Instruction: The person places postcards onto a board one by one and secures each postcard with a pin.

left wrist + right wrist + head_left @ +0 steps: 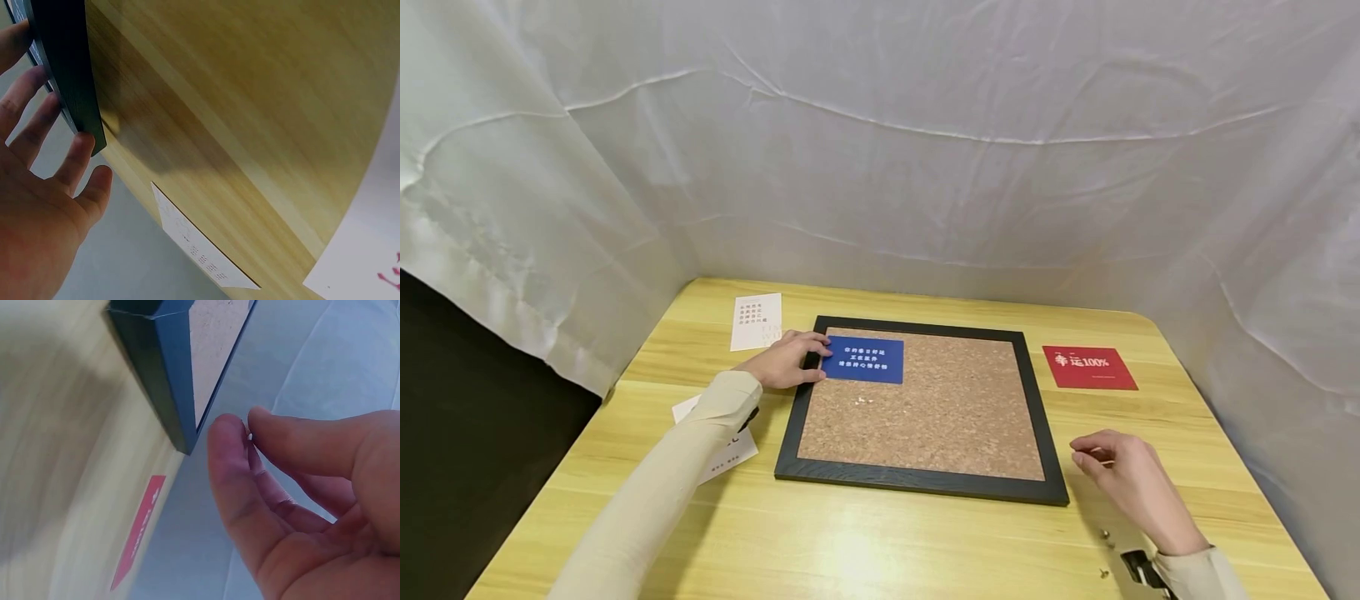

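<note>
The left hand (784,360) is opened loosely, its thumb and fingertips rested against the left end of a blue card (868,361). By the right hand (1127,479) a tiny pale object (250,437) is pinched between thumb and finger; it is almost wholly covered, so its kind cannot be told.

With a framed corkboard (928,425) taken as the dial, far side at twelve, the blue card is laid at ten o'clock on the cork and the right hand is held off the frame at four. White specks (863,401) just below the card are too small to identify. A lower white card (730,460), between eight and nine, is partly hidden by the left sleeve (662,475); an upper white card (754,323) is seen at ten, just beyond the left hand. A red card (1090,368) is placed between two and three, and small metallic pieces (1104,573) at four, beside the right wrist.

Exposed cork is left from the card towards three and six. The surface (850,542) is bounded at twelve by white cloth (925,192); its near edge is cut off.
</note>
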{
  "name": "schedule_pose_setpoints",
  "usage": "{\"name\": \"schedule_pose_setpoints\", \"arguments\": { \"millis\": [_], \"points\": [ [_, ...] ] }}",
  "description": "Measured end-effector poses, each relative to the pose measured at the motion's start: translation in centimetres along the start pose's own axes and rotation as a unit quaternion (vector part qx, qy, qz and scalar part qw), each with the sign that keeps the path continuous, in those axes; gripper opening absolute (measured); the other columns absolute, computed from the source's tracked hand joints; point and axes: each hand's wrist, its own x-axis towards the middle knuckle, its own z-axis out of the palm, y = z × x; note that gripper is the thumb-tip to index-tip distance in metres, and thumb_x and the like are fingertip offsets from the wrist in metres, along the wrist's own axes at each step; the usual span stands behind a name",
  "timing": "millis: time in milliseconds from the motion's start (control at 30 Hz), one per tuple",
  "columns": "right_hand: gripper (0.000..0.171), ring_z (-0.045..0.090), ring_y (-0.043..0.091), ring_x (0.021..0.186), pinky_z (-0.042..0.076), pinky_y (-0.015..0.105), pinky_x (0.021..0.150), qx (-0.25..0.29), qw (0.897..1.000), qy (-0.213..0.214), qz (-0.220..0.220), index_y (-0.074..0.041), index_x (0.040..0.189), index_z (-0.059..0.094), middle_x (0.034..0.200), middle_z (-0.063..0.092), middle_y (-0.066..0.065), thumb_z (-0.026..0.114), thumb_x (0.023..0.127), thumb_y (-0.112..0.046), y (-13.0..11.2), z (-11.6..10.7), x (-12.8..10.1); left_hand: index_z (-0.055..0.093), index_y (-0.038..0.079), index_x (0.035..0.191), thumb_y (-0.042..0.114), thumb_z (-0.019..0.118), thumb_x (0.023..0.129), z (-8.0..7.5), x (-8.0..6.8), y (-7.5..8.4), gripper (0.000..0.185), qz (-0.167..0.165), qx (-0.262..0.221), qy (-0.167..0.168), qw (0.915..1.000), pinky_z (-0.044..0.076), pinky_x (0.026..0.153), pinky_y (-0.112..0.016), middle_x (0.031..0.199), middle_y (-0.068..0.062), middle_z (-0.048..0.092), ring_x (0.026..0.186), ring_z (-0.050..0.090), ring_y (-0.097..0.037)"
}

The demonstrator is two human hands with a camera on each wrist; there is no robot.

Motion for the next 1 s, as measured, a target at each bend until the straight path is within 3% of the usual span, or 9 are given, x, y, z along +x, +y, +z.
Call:
{"name": "schedule_pose_setpoints", "arguments": {
  "millis": [533, 1000],
  "points": [
    [0.014, 0.073, 0.025, 0.086, 0.058, 0.027, 0.068, -0.012, 0.998, 0.035, -0.059, -0.002, 0.099, 0.081, 0.099, 0.077, 0.010, 0.077, 0.086, 0.001, -1.4, 0.0, 2.2, 0.064, 0.006, 0.139, 0.029, 0.071, 0.098, 0.0, 0.0, -0.2, 0.048, 0.003, -0.004, 0.002, 1.0000, 0.029, 0.122, -0.063, 0.162, -0.016, 0.044, 0.149, 0.034, -0.044],
    [0.015, 0.073, 0.029, 0.089, 0.062, 0.045, 0.077, 0.007, 0.997, 0.031, -0.068, 0.000, 0.101, 0.080, 0.102, 0.077, 0.015, 0.078, 0.086, 0.002, -2.9, -0.4, 4.7, 0.064, 0.006, 0.140, 0.029, 0.071, 0.098, 0.0, 0.1, -0.1, 0.048, 0.003, 0.000, 0.001, 1.0000, 0.030, 0.122, -0.063, 0.162, -0.016, 0.044, 0.148, 0.035, -0.044]
  ]
}}
